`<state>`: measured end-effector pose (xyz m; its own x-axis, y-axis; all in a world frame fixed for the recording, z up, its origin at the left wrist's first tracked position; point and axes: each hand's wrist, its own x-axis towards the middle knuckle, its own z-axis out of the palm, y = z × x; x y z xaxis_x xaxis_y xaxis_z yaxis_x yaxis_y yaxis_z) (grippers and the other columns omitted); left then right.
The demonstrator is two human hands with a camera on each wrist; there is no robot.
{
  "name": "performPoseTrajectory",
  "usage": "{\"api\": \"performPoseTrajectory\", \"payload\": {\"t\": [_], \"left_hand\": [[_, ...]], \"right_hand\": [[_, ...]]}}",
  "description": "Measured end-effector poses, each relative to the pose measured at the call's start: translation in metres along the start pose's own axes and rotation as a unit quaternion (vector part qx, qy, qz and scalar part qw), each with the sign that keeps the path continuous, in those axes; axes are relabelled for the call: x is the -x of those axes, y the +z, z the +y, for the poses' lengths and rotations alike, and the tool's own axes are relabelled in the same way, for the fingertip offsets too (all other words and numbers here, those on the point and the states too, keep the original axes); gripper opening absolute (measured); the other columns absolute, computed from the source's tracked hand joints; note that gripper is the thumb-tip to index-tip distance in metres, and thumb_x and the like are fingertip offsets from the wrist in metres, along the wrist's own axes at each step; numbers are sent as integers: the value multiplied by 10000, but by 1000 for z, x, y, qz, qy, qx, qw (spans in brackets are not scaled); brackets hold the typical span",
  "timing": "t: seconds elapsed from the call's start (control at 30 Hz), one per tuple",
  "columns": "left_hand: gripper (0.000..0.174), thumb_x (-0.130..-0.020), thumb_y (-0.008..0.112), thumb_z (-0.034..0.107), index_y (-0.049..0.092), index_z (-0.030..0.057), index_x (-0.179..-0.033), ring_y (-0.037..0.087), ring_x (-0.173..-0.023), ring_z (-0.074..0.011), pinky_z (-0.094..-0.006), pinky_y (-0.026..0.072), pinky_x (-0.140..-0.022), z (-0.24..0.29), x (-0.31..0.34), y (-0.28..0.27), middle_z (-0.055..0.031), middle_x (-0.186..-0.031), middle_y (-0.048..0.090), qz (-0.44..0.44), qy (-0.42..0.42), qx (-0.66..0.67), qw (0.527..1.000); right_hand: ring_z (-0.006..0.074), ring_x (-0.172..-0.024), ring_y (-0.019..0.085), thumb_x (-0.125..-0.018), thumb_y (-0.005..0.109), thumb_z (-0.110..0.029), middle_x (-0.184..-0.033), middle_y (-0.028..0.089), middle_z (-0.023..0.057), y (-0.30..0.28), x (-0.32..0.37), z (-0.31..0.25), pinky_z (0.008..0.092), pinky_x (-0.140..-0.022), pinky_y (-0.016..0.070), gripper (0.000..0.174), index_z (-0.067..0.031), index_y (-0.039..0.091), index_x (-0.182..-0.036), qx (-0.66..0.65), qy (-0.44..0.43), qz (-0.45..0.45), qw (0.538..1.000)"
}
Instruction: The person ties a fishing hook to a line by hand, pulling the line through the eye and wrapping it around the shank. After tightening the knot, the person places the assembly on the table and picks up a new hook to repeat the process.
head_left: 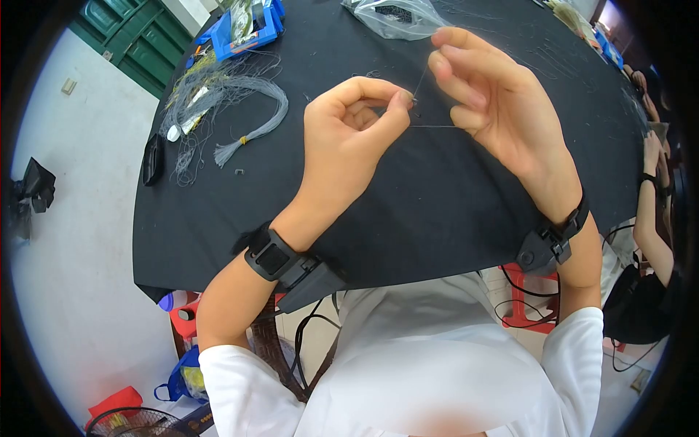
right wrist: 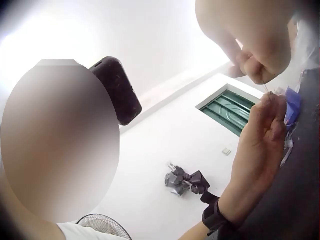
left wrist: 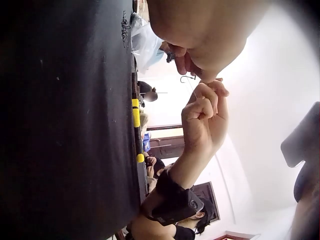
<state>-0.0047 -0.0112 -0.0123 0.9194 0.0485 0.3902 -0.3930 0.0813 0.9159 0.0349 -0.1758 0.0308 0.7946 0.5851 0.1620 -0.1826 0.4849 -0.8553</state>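
A small hook [left wrist: 188, 77] is being pinched by the left hand [head_left: 349, 124] between thumb and forefinger, and a thin line [head_left: 421, 79] gripped by the right hand [head_left: 506, 102], fingers bent, above a black table [head_left: 437, 218] where a strand bundle [head_left: 272, 122] and, farther off, a clear bag [head_left: 408, 25] are being supported.

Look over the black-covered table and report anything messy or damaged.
On the left side of the black tablecloth, below the blue tray, loose translucent strands sprawl in a tangle. They look odd beside the neat bundle gathered by a yellow tie. I see no clear damage.
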Motion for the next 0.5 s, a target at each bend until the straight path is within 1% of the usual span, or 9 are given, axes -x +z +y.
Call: {"api": "performPoseTrajectory", "payload": {"t": [0.07,0.17,0.27,0.37,0.47,0.5], "left_hand": [[110,-827,567,30,587,-40,-909,575,-799,-77,-178,435,-720,3,0,-5,-58,-861,618,-25,-12,-13,1000],[113,-828,567,32,587,-38,-914,574,-790,-70,-170,431,-708,3,0,-6,-58,-858,619,-29,-23,-32,999],[87,-797,601,51,606,-32,-823,398,-484,34,-131,272,-418,-4,-2,-3,22,-665,583,-13,-1,-13,1000],[93,-801,602,60,607,-31,-821,386,-472,35,-141,255,-409,-3,-2,-3,34,-637,561,-19,-5,-18,1000],[91,-799,603,57,607,-33,-818,406,-487,33,-136,277,-419,3,1,-1,19,-666,582,-22,-17,-14,1000],[91,-802,600,53,605,-35,-822,417,-498,30,-134,287,-425,4,0,-1,10,-684,591,-20,-4,-9,1000]], "right_hand": [[36,-565,394,-823,536,-92,-862,577,85,-1,-2,1,165,-431,276,203,-13,516,-1009,4,-5,10,1000],[18,-533,351,-876,482,-96,-900,557,52,4,-3,0,127,-394,269,212,-38,482,-1080,51,6,11,999],[16,-538,370,-877,481,-91,-925,566,74,5,-1,2,120,-386,265,204,-41,487,-1075,60,7,-55,997],[24,-529,379,-870,482,-71,-1023,560,132,10,-1,3,106,-379,274,244,-40,466,-1111,87,14,-39,995],[41,-586,472,-865,457,-29,-1147,503,212,13,0,-2,97,-368,305,300,-21,420,-1163,70,-6,16,997],[52,-636,499,-865,444,-16,-1175,476,228,10,0,-2,97,-364,316,313,-15,404,-1176,45,-2,11,999]]}}
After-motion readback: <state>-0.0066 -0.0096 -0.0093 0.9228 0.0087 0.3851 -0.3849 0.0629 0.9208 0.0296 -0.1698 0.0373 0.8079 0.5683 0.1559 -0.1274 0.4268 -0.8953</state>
